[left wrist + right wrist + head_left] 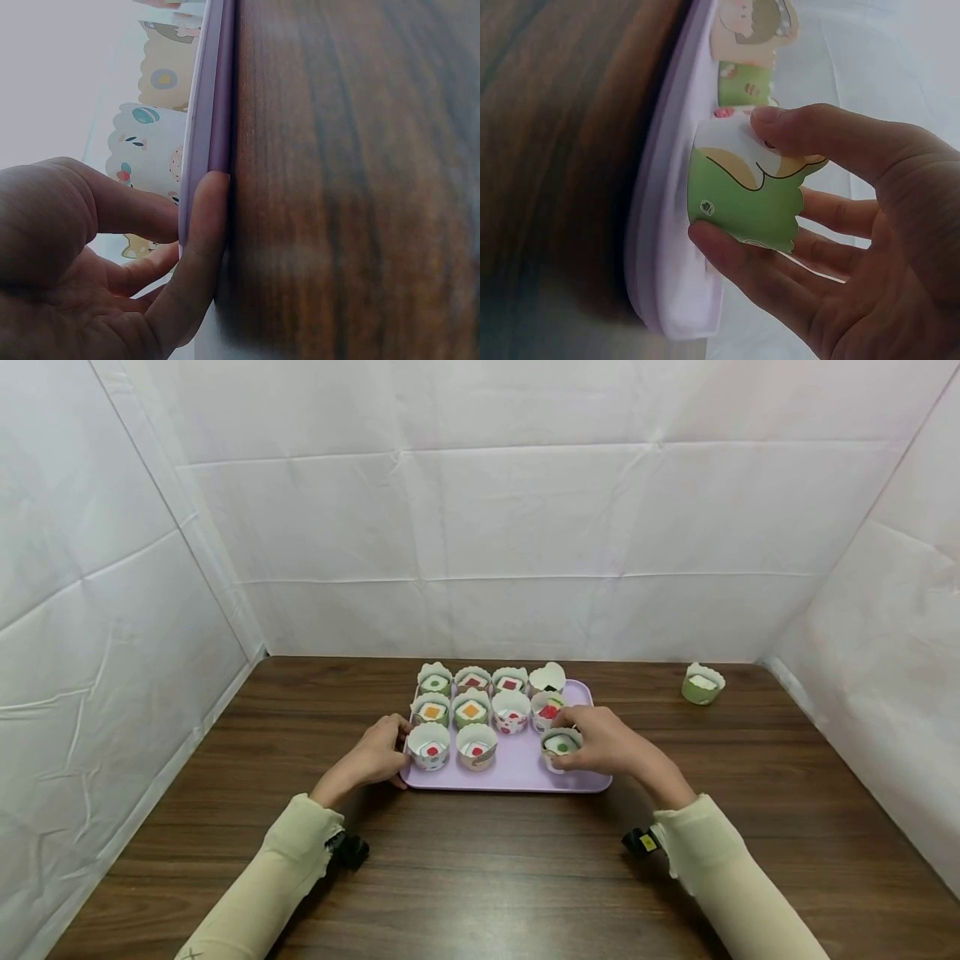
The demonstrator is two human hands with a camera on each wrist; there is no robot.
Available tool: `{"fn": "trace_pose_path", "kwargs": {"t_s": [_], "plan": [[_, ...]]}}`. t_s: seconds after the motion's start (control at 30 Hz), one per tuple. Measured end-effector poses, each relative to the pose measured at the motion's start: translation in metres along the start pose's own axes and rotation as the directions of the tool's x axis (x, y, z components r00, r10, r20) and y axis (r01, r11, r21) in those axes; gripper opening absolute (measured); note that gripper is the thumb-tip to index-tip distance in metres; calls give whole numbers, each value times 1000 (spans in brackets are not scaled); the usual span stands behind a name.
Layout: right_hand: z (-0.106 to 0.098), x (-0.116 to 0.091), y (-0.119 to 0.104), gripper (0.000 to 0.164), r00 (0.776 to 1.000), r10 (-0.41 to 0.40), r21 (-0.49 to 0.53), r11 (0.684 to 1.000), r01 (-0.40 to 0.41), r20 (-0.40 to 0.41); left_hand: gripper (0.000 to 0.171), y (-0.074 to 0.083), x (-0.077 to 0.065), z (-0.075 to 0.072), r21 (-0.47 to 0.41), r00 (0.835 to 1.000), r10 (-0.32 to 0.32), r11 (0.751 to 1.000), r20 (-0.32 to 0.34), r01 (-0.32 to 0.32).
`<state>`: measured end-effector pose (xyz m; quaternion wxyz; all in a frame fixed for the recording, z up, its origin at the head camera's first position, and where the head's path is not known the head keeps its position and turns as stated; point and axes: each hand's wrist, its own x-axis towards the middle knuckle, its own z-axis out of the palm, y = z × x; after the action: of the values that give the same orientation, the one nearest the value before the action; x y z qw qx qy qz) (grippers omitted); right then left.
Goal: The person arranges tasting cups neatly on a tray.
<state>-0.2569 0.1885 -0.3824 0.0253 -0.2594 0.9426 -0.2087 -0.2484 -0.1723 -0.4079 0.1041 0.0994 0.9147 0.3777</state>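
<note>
A lilac tray point(517, 766) lies on the table with several scalloped paper baking cups in rows on it. At its front left corner my left hand point(372, 750) grips the rim, thumb above and a finger at the underside in the left wrist view. My right hand point(600, 739) pinches a green paper cup point(742, 191) between thumb and fingers, at the tray's front right. Inside that cup shows a white piece with a green dot. Nearest my left hand is a cup with a red dot inside point(429, 750); a similar cup point(476, 750) stands to its right.
One more green cup point(701, 687) stands apart on the brown wooden table point(480, 877), at the back right. White cloth walls point(517, 518) enclose the back and both sides. The back rows of cups, including an orange-marked cup point(471, 710), stand close together.
</note>
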Motion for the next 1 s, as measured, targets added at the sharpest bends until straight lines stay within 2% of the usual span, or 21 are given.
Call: {"fn": "trace_pose_path", "kwargs": {"t_s": [0.37,0.57,0.7,1.0], "plan": [[13,3,-10,50,999,-54,12,998,54,-2,49,-1,1,0,-9,1000,-3,1000,7,3],[16,4,-18,48,996,-84,-26,996,83,-41,49,-1,0,1,-47,1000,-10,999,19,11],[18,6,-21,49,996,-73,-41,997,71,-59,50,-2,0,1,-61,1000,-8,998,20,9],[24,6,-29,53,996,-31,-21,999,29,-87,49,-3,2,0,18,1000,15,1000,-3,-15]]}}
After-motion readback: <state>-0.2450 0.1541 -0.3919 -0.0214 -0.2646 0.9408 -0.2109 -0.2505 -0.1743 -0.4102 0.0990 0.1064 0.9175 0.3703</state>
